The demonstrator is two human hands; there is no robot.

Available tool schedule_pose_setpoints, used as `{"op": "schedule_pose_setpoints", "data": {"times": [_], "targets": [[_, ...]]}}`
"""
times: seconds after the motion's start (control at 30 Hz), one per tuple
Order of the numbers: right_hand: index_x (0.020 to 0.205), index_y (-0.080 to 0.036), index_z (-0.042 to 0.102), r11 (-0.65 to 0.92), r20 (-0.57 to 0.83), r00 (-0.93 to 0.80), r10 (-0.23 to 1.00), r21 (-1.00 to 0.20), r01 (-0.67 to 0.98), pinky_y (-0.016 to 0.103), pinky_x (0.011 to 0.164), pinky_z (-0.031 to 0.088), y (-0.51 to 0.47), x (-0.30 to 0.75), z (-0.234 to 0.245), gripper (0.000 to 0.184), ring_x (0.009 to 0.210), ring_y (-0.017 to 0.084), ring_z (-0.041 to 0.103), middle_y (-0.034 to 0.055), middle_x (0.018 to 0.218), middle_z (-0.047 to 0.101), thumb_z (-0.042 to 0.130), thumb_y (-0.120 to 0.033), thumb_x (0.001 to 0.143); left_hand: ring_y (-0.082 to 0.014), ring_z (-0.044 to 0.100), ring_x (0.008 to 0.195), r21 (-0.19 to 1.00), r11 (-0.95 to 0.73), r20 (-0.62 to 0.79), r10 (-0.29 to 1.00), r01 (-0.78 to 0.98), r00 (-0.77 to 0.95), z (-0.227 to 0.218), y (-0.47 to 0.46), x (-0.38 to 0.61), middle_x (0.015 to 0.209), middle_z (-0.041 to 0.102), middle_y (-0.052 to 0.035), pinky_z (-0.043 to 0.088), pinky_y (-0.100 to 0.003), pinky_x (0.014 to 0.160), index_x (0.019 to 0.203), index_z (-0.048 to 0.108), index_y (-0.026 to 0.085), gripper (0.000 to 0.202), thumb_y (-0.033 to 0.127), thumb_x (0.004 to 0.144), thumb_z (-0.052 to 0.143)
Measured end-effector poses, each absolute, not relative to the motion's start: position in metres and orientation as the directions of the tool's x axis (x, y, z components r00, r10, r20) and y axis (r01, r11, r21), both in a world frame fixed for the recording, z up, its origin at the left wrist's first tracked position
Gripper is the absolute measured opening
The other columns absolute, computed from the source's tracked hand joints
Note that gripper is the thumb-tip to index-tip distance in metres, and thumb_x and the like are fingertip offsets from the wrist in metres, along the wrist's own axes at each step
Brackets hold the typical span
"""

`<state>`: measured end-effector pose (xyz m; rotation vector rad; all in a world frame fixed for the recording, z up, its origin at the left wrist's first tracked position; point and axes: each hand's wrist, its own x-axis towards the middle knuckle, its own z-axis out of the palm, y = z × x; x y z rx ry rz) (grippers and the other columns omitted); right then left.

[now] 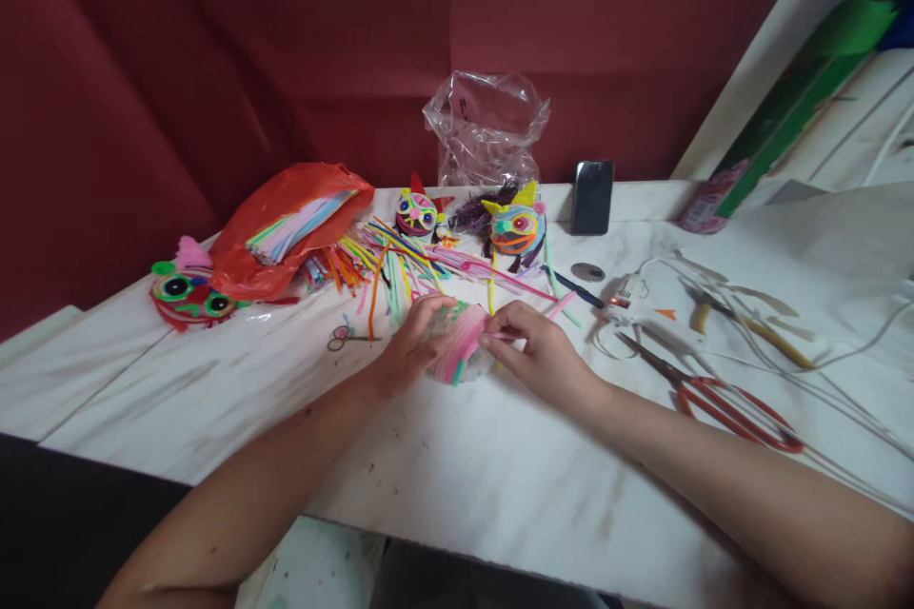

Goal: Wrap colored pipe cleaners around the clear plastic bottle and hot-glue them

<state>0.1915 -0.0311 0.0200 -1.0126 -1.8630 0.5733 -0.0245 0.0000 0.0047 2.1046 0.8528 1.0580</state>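
Note:
Between my hands, above the marble-look table, is a rounded craft piece [458,343] with rows of pink and green pipe cleaners across its face. My left hand [414,343] is closed on its left edge, the fingertips at its top. My right hand [525,343] pinches a pink pipe cleaner [563,305] at the piece's right side; one end sticks out beyond the knuckles. Just behind my hands lies a loose spread of colourful pipe cleaners [400,271]. Small scissors [343,337] rest to the left of my left hand.
Finished animal-face crafts [517,230] stand at the back, near a clear plastic bag [489,128] and a phone [592,197]. A red bag [286,228] of pipe cleaners sits left. Right of my hands lie red-handled scissors [739,411], a glue gun [653,319], pliers [757,328] and cables.

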Motion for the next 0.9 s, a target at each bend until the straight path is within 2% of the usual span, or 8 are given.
{"op": "schedule_pose_setpoints", "data": {"times": [0.13,0.27,0.4,0.5,0.67,0.9], "targets": [[0.077,-0.020,0.057,0.559,0.503,-0.248,0.828,-0.711,0.426,0.031,0.065,0.048,-0.032,0.191,0.020,0.010,0.071,0.017,0.057,0.0043,0.078,0.059,0.058,-0.027,0.085,-0.0328,0.046,0.123,0.746,-0.607,0.435,0.756,0.275,0.489,0.007,-0.003,-0.023,0.130,0.046,-0.0149,0.035,-0.049,0.107,0.128,0.042,0.018,0.069,0.060,0.076,0.062],[0.079,-0.020,0.058,0.581,0.525,-0.253,0.813,-0.691,0.431,0.031,0.066,0.050,-0.033,0.190,0.021,0.008,0.072,0.017,0.058,0.0047,0.080,0.060,0.058,-0.026,0.085,-0.0324,0.047,0.122,0.760,-0.554,0.392,0.808,0.340,0.440,0.013,-0.009,-0.019,0.128,0.046,-0.0144,0.037,-0.049,0.105,0.124,0.042,0.019,0.067,0.049,0.071,0.071],[0.084,-0.019,0.059,0.646,0.580,-0.289,0.761,-0.639,0.418,0.031,0.068,0.052,-0.029,0.195,0.027,0.006,0.075,0.018,0.061,0.0059,0.082,0.062,0.059,-0.025,0.084,-0.0309,0.049,0.120,0.743,-0.563,0.414,0.811,0.362,0.413,0.014,-0.011,-0.017,0.124,0.049,-0.0133,0.038,-0.049,0.104,0.120,0.043,0.020,0.061,0.042,0.071,0.071],[0.083,-0.018,0.061,0.674,0.570,-0.361,0.738,-0.612,0.414,0.031,0.071,0.052,-0.023,0.202,0.033,0.005,0.076,0.018,0.062,0.0062,0.083,0.066,0.060,-0.024,0.082,-0.0308,0.049,0.119,0.743,-0.567,0.415,0.806,0.354,0.421,0.014,-0.009,-0.019,0.123,0.050,-0.0130,0.038,-0.049,0.104,0.120,0.044,0.020,0.059,0.042,0.072,0.070],[0.077,-0.019,0.062,0.581,0.465,-0.351,0.813,-0.691,0.429,0.027,0.062,0.050,-0.021,0.204,0.032,0.009,0.066,0.015,0.062,0.0033,0.074,0.068,0.060,-0.025,0.083,-0.0320,0.049,0.120,0.734,-0.587,0.430,0.791,0.341,0.435,0.012,-0.007,-0.021,0.124,0.051,-0.0145,0.037,-0.049,0.104,0.121,0.045,0.018,0.061,0.045,0.072,0.070],[0.072,-0.019,0.060,0.536,0.456,-0.282,0.844,-0.721,0.440,0.025,0.059,0.045,-0.026,0.197,0.031,0.010,0.063,0.014,0.058,0.0019,0.070,0.064,0.058,-0.023,0.081,-0.0319,0.047,0.123,0.732,-0.610,0.453,0.768,0.303,0.453,0.011,-0.007,-0.021,0.125,0.049,-0.0135,0.037,-0.050,0.106,0.122,0.045,0.019,0.061,0.047,0.074,0.070]]}}
